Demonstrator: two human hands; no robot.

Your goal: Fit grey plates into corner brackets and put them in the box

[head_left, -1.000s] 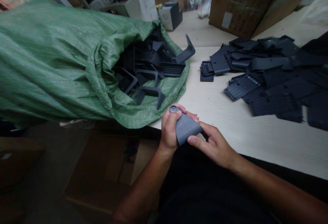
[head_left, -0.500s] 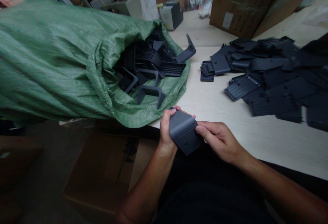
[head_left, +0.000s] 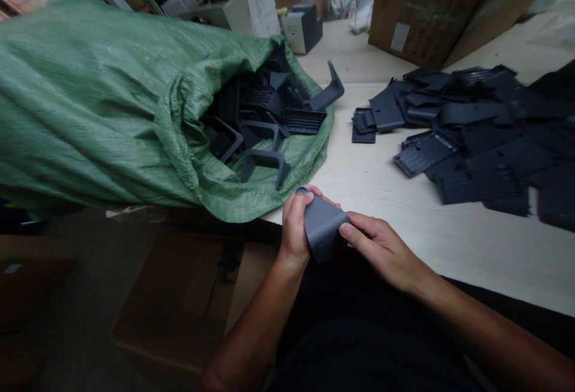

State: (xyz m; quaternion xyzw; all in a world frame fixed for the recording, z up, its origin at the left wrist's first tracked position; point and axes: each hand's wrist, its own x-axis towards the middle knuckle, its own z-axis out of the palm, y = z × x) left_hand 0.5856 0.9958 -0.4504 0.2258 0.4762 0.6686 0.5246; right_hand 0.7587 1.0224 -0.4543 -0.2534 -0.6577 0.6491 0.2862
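Note:
A bent dark grey plastic part (head_left: 324, 223) is held between both hands over the table's near edge. My left hand (head_left: 295, 224) wraps its left end, thumb near a small round feature on top. My right hand (head_left: 375, 239) pinches its right edge with thumb and fingertips; the fingers underneath are partly hidden. Just beyond, a green woven sack (head_left: 112, 99) lies on its side, its mouth open toward the right. Similar U-shaped plastic parts (head_left: 265, 161) spill inside the opening, and one angled part (head_left: 330, 90) rests on its rim.
A heap of flat dark plastic pieces (head_left: 476, 122) covers the right of the pale table (head_left: 381, 182). Behind stand a large cardboard box (head_left: 431, 9) and a small grey-white box (head_left: 302, 28). Another carton (head_left: 179, 296) sits below, left of my arms.
The grey part has been tilted in my hands: its broad slotted face has turned down and away, and its top end now shows. The sack and heap stay put.

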